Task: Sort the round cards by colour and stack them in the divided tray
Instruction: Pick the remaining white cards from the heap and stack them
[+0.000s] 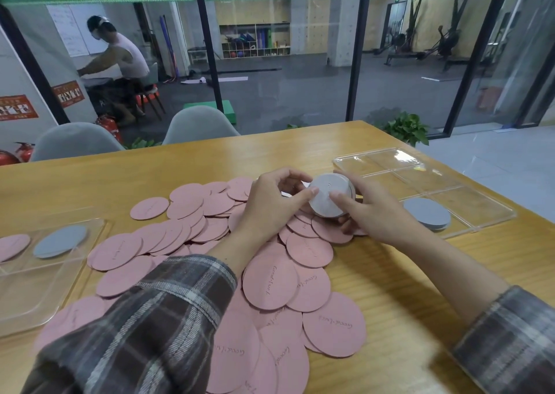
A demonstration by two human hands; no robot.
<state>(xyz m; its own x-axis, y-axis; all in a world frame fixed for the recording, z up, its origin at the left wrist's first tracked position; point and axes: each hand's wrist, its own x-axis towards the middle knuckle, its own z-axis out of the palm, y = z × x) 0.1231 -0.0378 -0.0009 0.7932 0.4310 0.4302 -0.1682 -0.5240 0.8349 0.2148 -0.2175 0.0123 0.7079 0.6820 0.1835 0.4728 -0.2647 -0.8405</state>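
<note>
Most of the sorting looks still to do: a wide spread of pink round cards (270, 282) lies loose across the middle of the bench (390, 288), and the divided tray (375, 160) at the far right holds only a short grey stack (426, 213) in its nearest compartment. Over the spread, just left of that tray, the left hand (270, 204) and right hand (375, 213) each have their grip curled round one handful of grey cards (326, 195), probably bound for that compartment.

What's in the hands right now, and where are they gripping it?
Both hands hold one small stack of grey round cards by its rim: left hand on its left edge, right hand round its right edge.
</note>
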